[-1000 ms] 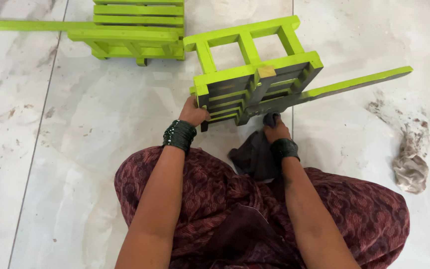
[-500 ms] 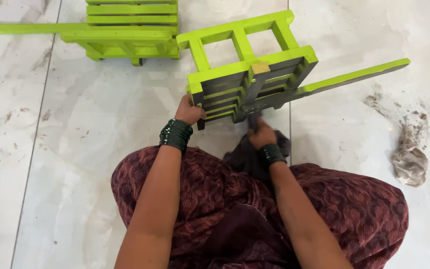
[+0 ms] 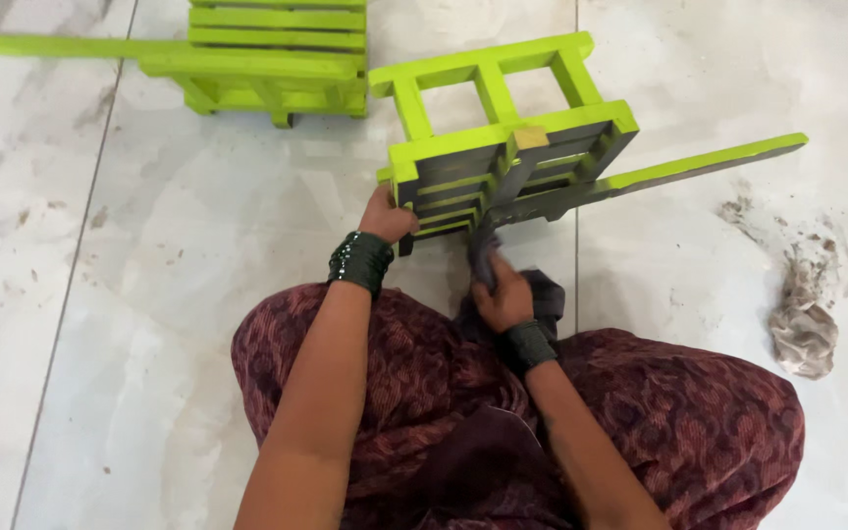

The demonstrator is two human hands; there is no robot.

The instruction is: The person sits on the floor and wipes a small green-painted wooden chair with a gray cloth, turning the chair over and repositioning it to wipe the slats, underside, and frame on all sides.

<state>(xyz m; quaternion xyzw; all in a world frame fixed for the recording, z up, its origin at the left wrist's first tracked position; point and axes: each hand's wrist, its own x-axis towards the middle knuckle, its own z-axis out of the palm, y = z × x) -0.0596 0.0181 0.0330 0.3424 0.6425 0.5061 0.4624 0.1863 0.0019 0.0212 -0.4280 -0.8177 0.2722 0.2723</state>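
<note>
Nearest the camera, a lap in dark red patterned cloth (image 3: pixel 640 432) fills the bottom of the view, the person seated on the pale marble floor (image 3: pixel 149 324). Both forearms reach forward, each wrist ringed with dark green bangles (image 3: pixel 360 260). Just past the knees, the right hand (image 3: pixel 503 294) has its fingers pinched together on a dark rag (image 3: pixel 483 253), pressing it up against the underside of a lime-green slatted wooden frame (image 3: pixel 503 147). More of the rag lies bunched beside that wrist. The left hand (image 3: pixel 388 216) grips the frame's near left corner, fingers curled around the edge and hidden behind it. The frame is tilted up on its side off the floor, its grey unpainted underside facing the person, and a long arm (image 3: pixel 699 167) juts out to the right. Well to the right, a crumpled grey cloth (image 3: pixel 802 329) lies among smudges. Farther back, at the top left, a second green frame (image 3: pixel 267 49) rests flat on the floor.
</note>
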